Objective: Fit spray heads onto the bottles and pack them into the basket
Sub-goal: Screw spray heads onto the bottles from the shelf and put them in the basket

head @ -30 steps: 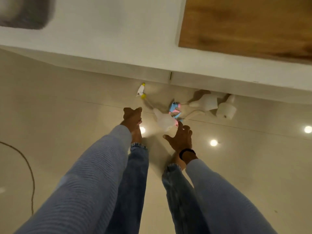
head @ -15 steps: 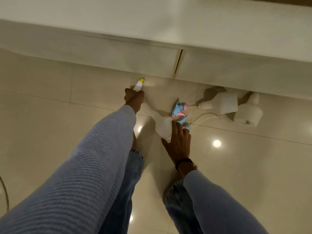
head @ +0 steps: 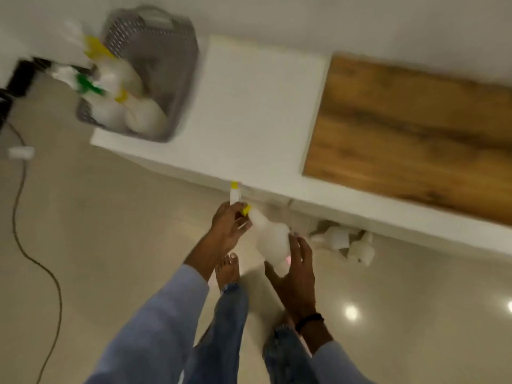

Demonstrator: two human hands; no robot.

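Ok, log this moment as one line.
left hand: spray head | right hand: bottle | basket: part-filled

A white plastic bottle (head: 273, 243) is held tilted, neck up-left, meeting a white spray head with yellow nozzle (head: 235, 195). Two more white bottles (head: 347, 243) lie on the floor. The grey perforated basket (head: 166, 51) on the white surface holds capped bottles (head: 124, 106).

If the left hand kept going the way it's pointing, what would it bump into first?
Probably the white counter's front edge. The left hand, holding a yellow-tipped spray head, points toward it; depth is unclear.
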